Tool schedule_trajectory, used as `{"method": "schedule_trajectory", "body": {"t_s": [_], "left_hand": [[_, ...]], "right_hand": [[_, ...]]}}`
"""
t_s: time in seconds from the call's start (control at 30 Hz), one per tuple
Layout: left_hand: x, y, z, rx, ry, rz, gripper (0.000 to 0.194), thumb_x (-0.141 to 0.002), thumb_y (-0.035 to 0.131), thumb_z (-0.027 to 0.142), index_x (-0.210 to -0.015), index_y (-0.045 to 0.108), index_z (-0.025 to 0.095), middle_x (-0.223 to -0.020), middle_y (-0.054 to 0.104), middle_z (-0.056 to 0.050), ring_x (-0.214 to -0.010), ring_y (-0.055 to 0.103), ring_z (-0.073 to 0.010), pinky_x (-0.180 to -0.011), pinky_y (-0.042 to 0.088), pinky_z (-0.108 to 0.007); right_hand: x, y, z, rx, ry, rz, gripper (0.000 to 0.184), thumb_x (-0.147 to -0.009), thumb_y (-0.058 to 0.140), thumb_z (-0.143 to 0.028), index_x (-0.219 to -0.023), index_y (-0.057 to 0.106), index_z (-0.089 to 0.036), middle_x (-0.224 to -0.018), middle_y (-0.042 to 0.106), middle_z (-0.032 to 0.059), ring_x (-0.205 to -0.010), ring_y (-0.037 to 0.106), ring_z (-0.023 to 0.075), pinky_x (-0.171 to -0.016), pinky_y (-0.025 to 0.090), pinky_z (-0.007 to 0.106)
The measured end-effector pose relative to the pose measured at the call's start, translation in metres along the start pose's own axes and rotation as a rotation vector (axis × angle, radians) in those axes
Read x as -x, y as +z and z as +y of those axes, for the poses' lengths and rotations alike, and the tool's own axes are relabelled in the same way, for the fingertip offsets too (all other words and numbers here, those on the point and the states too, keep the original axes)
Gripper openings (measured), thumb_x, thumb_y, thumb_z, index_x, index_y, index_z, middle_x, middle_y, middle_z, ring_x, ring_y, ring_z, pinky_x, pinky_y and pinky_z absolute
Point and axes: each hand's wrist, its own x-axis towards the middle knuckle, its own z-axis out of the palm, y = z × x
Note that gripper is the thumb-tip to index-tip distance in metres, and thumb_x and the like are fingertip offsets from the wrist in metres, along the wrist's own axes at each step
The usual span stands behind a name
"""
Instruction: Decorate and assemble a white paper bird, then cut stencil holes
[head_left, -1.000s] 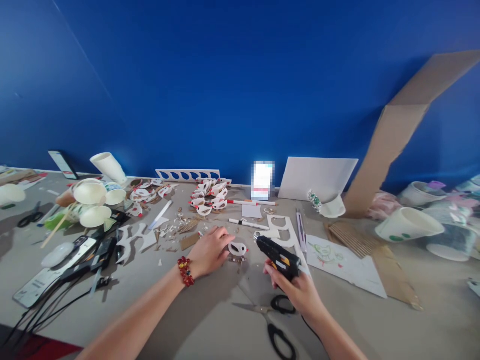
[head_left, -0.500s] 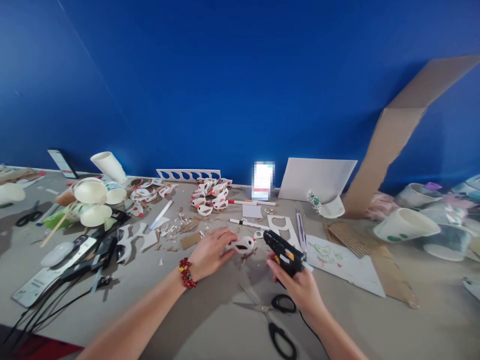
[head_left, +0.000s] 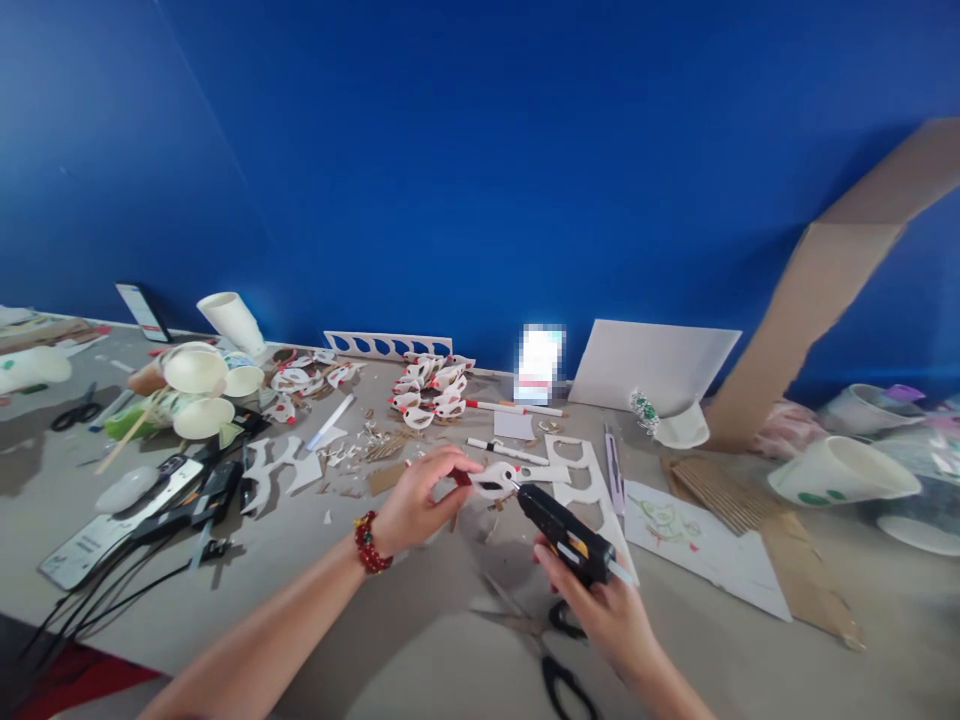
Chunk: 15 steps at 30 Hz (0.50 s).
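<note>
My left hand (head_left: 425, 497), with a red bead bracelet (head_left: 371, 543) at its wrist, pinches a small white bird cutout (head_left: 493, 480) by its tail end. The bird has a black eye and a dark wing mark. My right hand (head_left: 596, 598) is wrapped round a black glue gun (head_left: 568, 530), whose nozzle points left and meets or nearly meets the bird's head. A clear glue stick pokes out of its back. Black-handled scissors (head_left: 564, 685) lie below, partly covered by my right hand.
Finished-looking birds (head_left: 427, 390) lie clustered behind. A marker (head_left: 506, 452), a cut white sheet (head_left: 577, 465) and a bird drawing (head_left: 697, 540) surround the work spot. Paper cups (head_left: 844, 470) and cardboard (head_left: 810, 300) stand right. Cables (head_left: 112, 590) and white scraps lie left.
The glue gun's nozzle has come down and left to the bird's head. My left hand has closed more tightly on the bird's tail end. The view has shifted slightly.
</note>
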Motion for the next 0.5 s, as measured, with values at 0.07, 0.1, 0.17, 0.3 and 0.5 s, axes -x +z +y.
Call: {"method": "schedule_trajectory", "body": {"t_s": [0.07, 0.1, 0.17, 0.3, 0.5], "left_hand": [[-0.001, 0.0, 0.0, 0.058, -0.044, 0.004, 0.018, -0.087, 0.056, 0.021, -0.103, 0.063, 0.017, -0.094, 0.065, -0.007, -0.081, 0.062, -0.0157, -0.077, 0.051, -0.028], [-0.001, 0.0, 0.0, 0.086, -0.07, 0.011, 0.017, -0.087, 0.056, 0.021, -0.102, 0.063, 0.017, -0.093, 0.065, -0.007, -0.081, 0.062, -0.0153, -0.076, 0.051, -0.027], [-0.001, 0.0, 0.0, 0.131, -0.119, 0.029, 0.018, -0.087, 0.056, 0.022, -0.102, 0.064, 0.016, -0.093, 0.065, -0.007, -0.08, 0.062, -0.015, -0.075, 0.051, -0.026], [0.001, 0.003, 0.001, 0.105, -0.16, 0.048, 0.018, -0.085, 0.057, 0.021, -0.101, 0.066, 0.016, -0.095, 0.065, -0.007, -0.081, 0.062, -0.0149, -0.076, 0.051, -0.025], [0.003, 0.006, 0.001, 0.0, -0.165, 0.089, 0.018, -0.084, 0.057, 0.017, -0.099, 0.066, 0.017, -0.088, 0.066, -0.004, -0.076, 0.061, -0.0138, -0.075, 0.049, -0.025]], "right_hand": [[0.001, -0.001, 0.002, -0.015, -0.012, -0.006, 0.028, -0.08, 0.064, -0.04, -0.093, 0.062, -0.015, -0.075, 0.072, 0.0081, -0.052, 0.064, 0.0179, -0.045, 0.053, 0.024], [0.002, -0.001, 0.003, -0.013, -0.028, -0.004, 0.028, -0.08, 0.064, -0.04, -0.094, 0.062, -0.015, -0.075, 0.072, 0.0082, -0.051, 0.064, 0.0179, -0.045, 0.053, 0.024], [0.002, -0.002, 0.003, 0.031, -0.081, -0.003, 0.029, -0.08, 0.064, -0.038, -0.096, 0.061, -0.015, -0.075, 0.073, 0.0087, -0.051, 0.065, 0.0185, -0.047, 0.054, 0.025], [0.002, -0.006, 0.002, 0.245, -0.242, -0.015, 0.022, -0.08, 0.063, -0.034, -0.095, 0.062, -0.018, -0.076, 0.073, 0.008, -0.062, 0.069, 0.0215, -0.06, 0.056, 0.027], [0.0, -0.013, -0.002, 0.408, -0.297, -0.084, 0.016, -0.084, 0.057, -0.034, -0.089, 0.062, -0.02, -0.076, 0.071, 0.0076, -0.066, 0.068, 0.0214, -0.059, 0.053, 0.026]]}}
